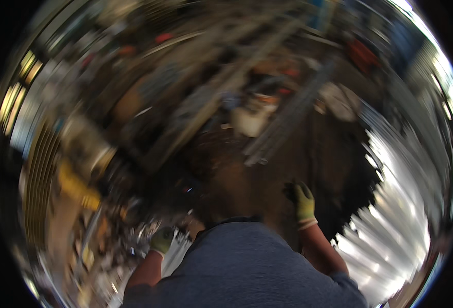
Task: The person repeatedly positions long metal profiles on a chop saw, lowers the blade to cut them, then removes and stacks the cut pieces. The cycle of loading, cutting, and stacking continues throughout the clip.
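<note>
My right hand, in a yellow-green work glove with dark fingers, hangs in front of me to the right. Its fingers look apart, with nothing visible in them, over dark brown ground. Lower on the left, my left hand wears a similar glove and is smeared by motion, so its fingers do not show clearly. A pale, flat strip lies right beside the left hand; whether the hand touches it I cannot tell.
Bright corrugated metal sheets stand along the right. Ahead lie long beams and a whitish container. At left are a yellow object, a ribbed panel and mixed scrap. Much is blurred.
</note>
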Tool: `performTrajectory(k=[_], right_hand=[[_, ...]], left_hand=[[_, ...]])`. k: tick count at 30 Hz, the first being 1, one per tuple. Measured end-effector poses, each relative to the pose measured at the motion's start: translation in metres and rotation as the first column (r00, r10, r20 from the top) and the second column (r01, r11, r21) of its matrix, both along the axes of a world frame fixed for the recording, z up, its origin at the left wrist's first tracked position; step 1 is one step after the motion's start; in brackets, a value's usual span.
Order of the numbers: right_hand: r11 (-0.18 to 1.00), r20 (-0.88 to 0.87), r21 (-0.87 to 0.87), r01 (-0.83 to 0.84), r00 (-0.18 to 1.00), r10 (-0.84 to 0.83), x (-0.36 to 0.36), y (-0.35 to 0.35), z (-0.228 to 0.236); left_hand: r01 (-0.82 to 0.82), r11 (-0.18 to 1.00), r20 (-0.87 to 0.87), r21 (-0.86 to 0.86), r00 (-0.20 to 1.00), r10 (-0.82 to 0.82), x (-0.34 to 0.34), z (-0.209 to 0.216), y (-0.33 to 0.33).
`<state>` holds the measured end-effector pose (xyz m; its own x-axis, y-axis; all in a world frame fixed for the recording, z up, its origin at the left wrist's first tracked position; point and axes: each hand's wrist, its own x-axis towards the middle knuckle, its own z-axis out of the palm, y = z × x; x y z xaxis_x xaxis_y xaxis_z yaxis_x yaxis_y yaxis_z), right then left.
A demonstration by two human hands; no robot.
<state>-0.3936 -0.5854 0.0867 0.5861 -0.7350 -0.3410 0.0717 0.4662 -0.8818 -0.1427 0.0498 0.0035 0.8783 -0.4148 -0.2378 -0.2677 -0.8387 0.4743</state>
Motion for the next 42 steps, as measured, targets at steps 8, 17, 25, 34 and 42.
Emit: performTrajectory(k=[8, 17, 25, 34, 42], right_hand=[[0.924, -0.126, 0.020, -0.383, 0.916, 0.382, 0.214, 0.133, -0.005], [0.697, -0.328, -0.254, -0.671, 0.738, 0.590, 0.338, 0.248, -0.012], [0.579, -0.552, -0.336, -0.743, 0.653, 0.519, 0.348, 0.255, -0.013], [0.231, -0.666, -0.461, -0.857, 0.506, 0.548, 0.393, 0.267, -0.011], [0.279, -0.658, -0.402, -0.872, 0.487, 0.574, 0.420, 0.252, -0.020]], left_hand=[[-0.949, 0.311, 0.327, 0.043, 0.308, 0.893, -0.007, 0.015, 0.307], [-0.832, 0.418, 0.339, 0.365, 0.537, 0.772, 0.260, 0.033, 0.452], [-0.617, 0.568, 0.182, 0.544, 0.748, 0.638, 0.355, 0.013, 0.503], [-0.596, 0.803, 0.157, 0.001, 0.793, 0.588, 0.338, 0.014, 0.421], [-0.618, 0.773, 0.114, 0.144, 0.786, 0.608, 0.342, -0.019, 0.470]])
